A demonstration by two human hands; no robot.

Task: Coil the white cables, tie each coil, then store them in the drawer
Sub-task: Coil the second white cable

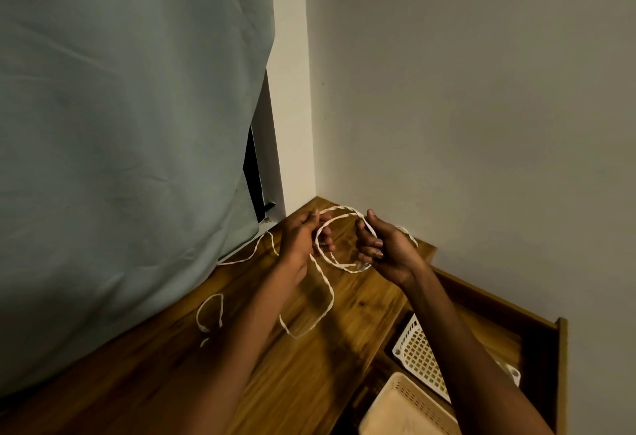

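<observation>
Baskets [409,407] are seen in the open drawer [537,328]. Above the wooden tabletop [309,376], a white cable [339,264] loop is gripped by the left hand [303,238] and right hand [385,248].

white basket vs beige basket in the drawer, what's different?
Colour: the white basket is white, the beige basket tan. Holes: the white basket shows a square lattice across its visible face; the beige basket only shows slots near its rim. Place: the white basket sits farther back in the drawer, partly behind the right forearm; the beige basket is nearer the camera. Both are perforated baskets in the open drawer.
</observation>
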